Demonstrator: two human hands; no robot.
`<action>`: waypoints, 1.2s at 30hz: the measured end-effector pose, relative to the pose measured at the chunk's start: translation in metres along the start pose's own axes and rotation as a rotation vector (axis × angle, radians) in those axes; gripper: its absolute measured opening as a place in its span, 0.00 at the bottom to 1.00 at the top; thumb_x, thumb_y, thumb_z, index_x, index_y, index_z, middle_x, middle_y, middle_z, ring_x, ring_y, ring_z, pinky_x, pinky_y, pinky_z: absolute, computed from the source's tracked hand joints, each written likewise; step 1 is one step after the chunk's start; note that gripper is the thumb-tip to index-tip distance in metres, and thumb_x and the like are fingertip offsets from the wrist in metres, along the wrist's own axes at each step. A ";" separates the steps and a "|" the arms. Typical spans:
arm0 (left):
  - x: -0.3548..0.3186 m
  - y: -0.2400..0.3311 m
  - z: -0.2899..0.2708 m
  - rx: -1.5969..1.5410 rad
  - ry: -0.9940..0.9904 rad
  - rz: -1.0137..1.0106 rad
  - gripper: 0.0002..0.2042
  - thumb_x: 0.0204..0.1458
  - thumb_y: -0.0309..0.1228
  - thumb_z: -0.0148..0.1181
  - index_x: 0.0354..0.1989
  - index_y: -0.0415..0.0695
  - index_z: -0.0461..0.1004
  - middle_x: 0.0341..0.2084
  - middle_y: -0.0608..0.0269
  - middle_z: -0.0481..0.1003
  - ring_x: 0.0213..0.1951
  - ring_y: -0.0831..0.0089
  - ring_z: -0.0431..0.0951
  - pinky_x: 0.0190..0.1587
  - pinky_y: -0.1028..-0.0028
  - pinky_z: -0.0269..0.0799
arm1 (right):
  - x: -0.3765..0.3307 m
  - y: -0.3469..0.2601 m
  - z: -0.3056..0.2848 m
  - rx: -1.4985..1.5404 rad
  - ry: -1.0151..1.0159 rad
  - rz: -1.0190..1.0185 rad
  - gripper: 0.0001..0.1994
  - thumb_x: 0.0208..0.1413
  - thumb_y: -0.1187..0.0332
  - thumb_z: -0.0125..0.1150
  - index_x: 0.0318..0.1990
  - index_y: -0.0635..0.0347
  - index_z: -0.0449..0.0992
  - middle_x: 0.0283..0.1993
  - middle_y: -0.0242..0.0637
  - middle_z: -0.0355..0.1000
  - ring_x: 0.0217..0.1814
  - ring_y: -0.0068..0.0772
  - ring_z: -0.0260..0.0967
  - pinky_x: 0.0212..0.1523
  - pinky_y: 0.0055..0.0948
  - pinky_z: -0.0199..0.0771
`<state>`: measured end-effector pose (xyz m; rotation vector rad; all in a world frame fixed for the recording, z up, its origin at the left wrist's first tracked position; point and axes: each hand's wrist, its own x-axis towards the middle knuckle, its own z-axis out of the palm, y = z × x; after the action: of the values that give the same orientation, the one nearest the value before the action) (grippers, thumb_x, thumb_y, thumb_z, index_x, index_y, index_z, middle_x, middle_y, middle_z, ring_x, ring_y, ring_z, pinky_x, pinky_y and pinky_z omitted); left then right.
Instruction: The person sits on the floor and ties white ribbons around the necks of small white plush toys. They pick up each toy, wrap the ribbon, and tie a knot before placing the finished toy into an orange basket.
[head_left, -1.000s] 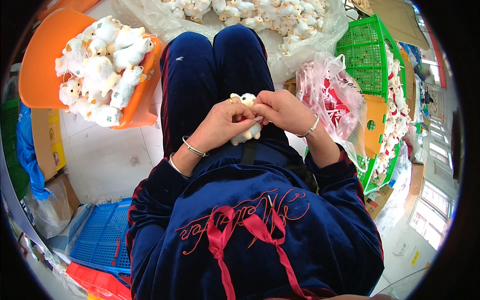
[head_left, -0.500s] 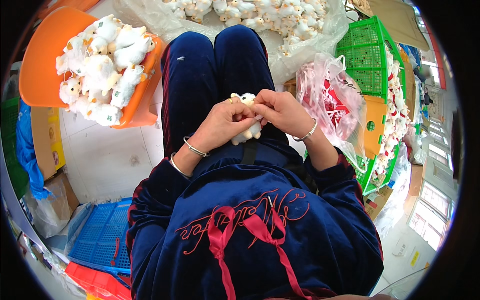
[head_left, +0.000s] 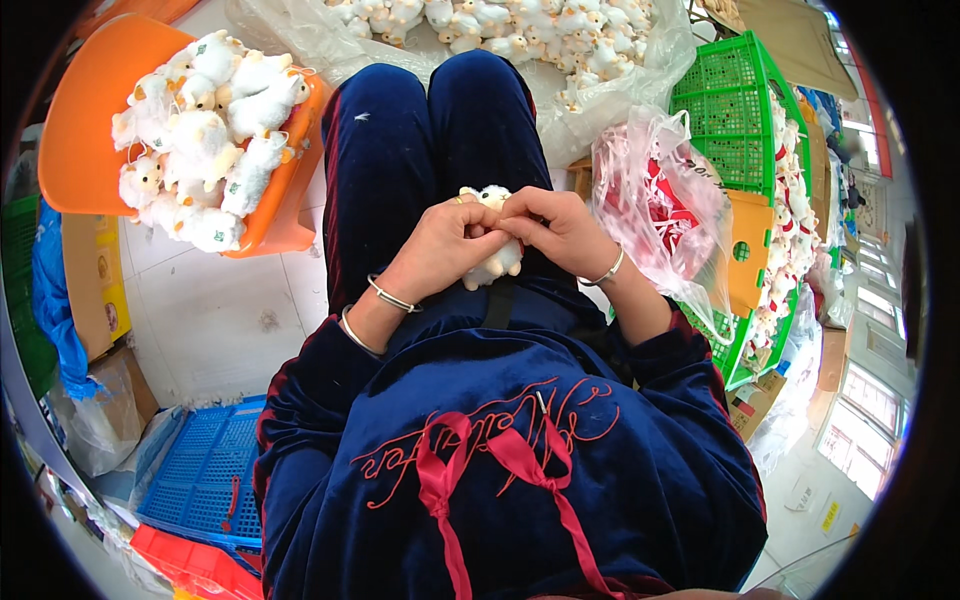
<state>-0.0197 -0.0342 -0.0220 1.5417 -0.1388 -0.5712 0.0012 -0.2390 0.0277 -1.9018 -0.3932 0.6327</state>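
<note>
A small white plush animal [head_left: 497, 266] with dark eyes and cream feet rests upright on my lap between my thighs. My left hand [head_left: 450, 240] curls against its side, thumb and fingers pinched at its neck. From the other side my right hand [head_left: 561, 230] comes in, its thumb and forefinger pinched together at the same spot. The fingertips of both hands meet there and cover the neck and part of the head. Whatever the right fingertips pinch is too small and hidden to make out.
On the left, an orange chair [head_left: 85, 110] bears a pile of white plush animals [head_left: 200, 145]. More plush animals [head_left: 560, 40] lie on plastic sheeting ahead. A plastic bag of red-and-white pieces [head_left: 660, 190] stands right, beside green crates [head_left: 725, 110]. A blue crate [head_left: 205, 470] sits lower left.
My right hand has shifted slightly left and its fingertips have closed in over the plush animal's neck, covering more of its head. The left hand stays nearly in place.
</note>
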 end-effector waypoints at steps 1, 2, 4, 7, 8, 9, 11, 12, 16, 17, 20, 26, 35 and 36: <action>0.001 0.000 -0.002 -0.030 -0.028 0.007 0.06 0.55 0.29 0.65 0.36 0.39 0.83 0.25 0.71 0.72 0.27 0.84 0.69 0.31 0.79 0.67 | -0.002 0.003 -0.001 0.112 -0.011 0.048 0.04 0.62 0.73 0.62 0.41 0.64 0.78 0.33 0.35 0.75 0.33 0.26 0.72 0.37 0.26 0.74; 0.001 0.002 -0.004 -0.035 -0.045 0.012 0.07 0.55 0.29 0.65 0.36 0.39 0.83 0.25 0.71 0.72 0.27 0.84 0.70 0.31 0.80 0.67 | -0.003 0.005 -0.002 0.223 -0.021 0.096 0.04 0.62 0.74 0.63 0.41 0.65 0.78 0.32 0.33 0.74 0.33 0.22 0.71 0.37 0.25 0.73; 0.001 0.009 -0.008 -0.045 -0.083 0.020 0.07 0.56 0.30 0.65 0.37 0.39 0.82 0.26 0.72 0.72 0.28 0.84 0.70 0.31 0.80 0.67 | -0.003 0.008 -0.006 0.254 -0.068 0.097 0.03 0.62 0.75 0.63 0.40 0.65 0.78 0.34 0.31 0.75 0.36 0.21 0.71 0.39 0.23 0.73; 0.001 0.002 -0.007 -0.062 -0.075 0.030 0.08 0.58 0.30 0.64 0.38 0.38 0.82 0.26 0.72 0.73 0.29 0.85 0.71 0.31 0.80 0.67 | -0.002 0.012 -0.013 0.122 -0.122 0.014 0.03 0.60 0.76 0.64 0.38 0.65 0.78 0.36 0.32 0.76 0.38 0.23 0.73 0.41 0.24 0.73; 0.002 0.000 -0.006 -0.076 -0.079 0.037 0.08 0.58 0.30 0.63 0.39 0.38 0.81 0.26 0.72 0.73 0.29 0.85 0.71 0.31 0.81 0.67 | -0.001 0.012 -0.015 0.049 -0.138 -0.028 0.03 0.59 0.76 0.65 0.38 0.65 0.78 0.36 0.33 0.76 0.39 0.24 0.73 0.41 0.25 0.73; 0.002 -0.002 -0.006 -0.088 -0.083 0.043 0.08 0.58 0.30 0.63 0.39 0.38 0.81 0.26 0.72 0.73 0.29 0.85 0.71 0.31 0.81 0.67 | -0.001 0.010 -0.015 -0.023 -0.144 -0.065 0.03 0.58 0.76 0.66 0.38 0.65 0.78 0.36 0.34 0.76 0.40 0.26 0.73 0.42 0.26 0.73; 0.003 -0.003 -0.008 -0.093 -0.095 0.030 0.08 0.59 0.30 0.62 0.39 0.39 0.81 0.26 0.72 0.73 0.29 0.85 0.71 0.31 0.81 0.67 | 0.001 0.003 -0.015 -0.166 -0.156 -0.138 0.04 0.56 0.77 0.67 0.37 0.64 0.79 0.36 0.37 0.76 0.41 0.31 0.74 0.43 0.28 0.74; 0.003 -0.003 -0.010 -0.088 -0.105 0.013 0.08 0.59 0.30 0.62 0.39 0.39 0.81 0.26 0.73 0.74 0.28 0.86 0.71 0.31 0.81 0.67 | 0.001 0.004 -0.014 -0.182 -0.143 -0.183 0.04 0.56 0.76 0.67 0.37 0.64 0.79 0.36 0.38 0.76 0.40 0.34 0.75 0.42 0.29 0.74; 0.004 -0.006 -0.008 -0.108 -0.097 0.030 0.08 0.60 0.31 0.63 0.39 0.39 0.81 0.26 0.74 0.74 0.28 0.86 0.70 0.30 0.82 0.66 | 0.002 0.005 -0.010 -0.200 -0.083 -0.237 0.04 0.55 0.74 0.67 0.36 0.63 0.79 0.33 0.41 0.75 0.36 0.39 0.75 0.38 0.32 0.74; 0.003 -0.006 -0.009 -0.097 -0.095 0.020 0.08 0.60 0.31 0.63 0.39 0.39 0.81 0.26 0.74 0.74 0.27 0.86 0.70 0.30 0.82 0.66 | 0.001 0.004 -0.009 -0.193 -0.066 -0.219 0.03 0.55 0.74 0.67 0.35 0.63 0.79 0.33 0.40 0.75 0.36 0.38 0.75 0.38 0.32 0.74; 0.002 -0.003 -0.010 -0.085 -0.086 0.012 0.08 0.60 0.32 0.63 0.38 0.39 0.81 0.26 0.74 0.75 0.27 0.86 0.70 0.29 0.82 0.67 | -0.001 -0.001 -0.003 -0.283 -0.022 -0.156 0.04 0.54 0.74 0.67 0.33 0.64 0.77 0.32 0.42 0.75 0.34 0.39 0.75 0.37 0.33 0.74; 0.001 -0.004 -0.007 -0.098 -0.049 -0.001 0.07 0.59 0.30 0.64 0.38 0.39 0.81 0.26 0.73 0.76 0.29 0.87 0.72 0.31 0.82 0.68 | -0.002 -0.014 0.008 -0.193 0.064 0.093 0.06 0.53 0.76 0.67 0.37 0.64 0.75 0.33 0.41 0.75 0.33 0.38 0.75 0.36 0.30 0.75; 0.001 -0.009 -0.007 -0.055 -0.028 0.011 0.06 0.58 0.29 0.66 0.37 0.38 0.81 0.27 0.72 0.77 0.29 0.87 0.73 0.32 0.83 0.69 | -0.010 0.009 0.020 -0.459 0.219 -0.243 0.06 0.52 0.77 0.64 0.35 0.64 0.73 0.35 0.45 0.72 0.34 0.49 0.73 0.35 0.39 0.75; -0.001 -0.006 -0.008 -0.038 -0.031 0.014 0.07 0.58 0.29 0.66 0.37 0.38 0.81 0.27 0.71 0.77 0.29 0.87 0.73 0.32 0.82 0.69 | -0.011 0.014 0.023 -0.430 0.255 -0.286 0.06 0.51 0.77 0.65 0.36 0.63 0.74 0.35 0.45 0.72 0.34 0.48 0.73 0.35 0.38 0.75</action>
<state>-0.0183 -0.0260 -0.0280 1.4949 -0.1613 -0.5836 -0.0215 -0.2330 0.0103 -2.2417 -0.6603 0.1147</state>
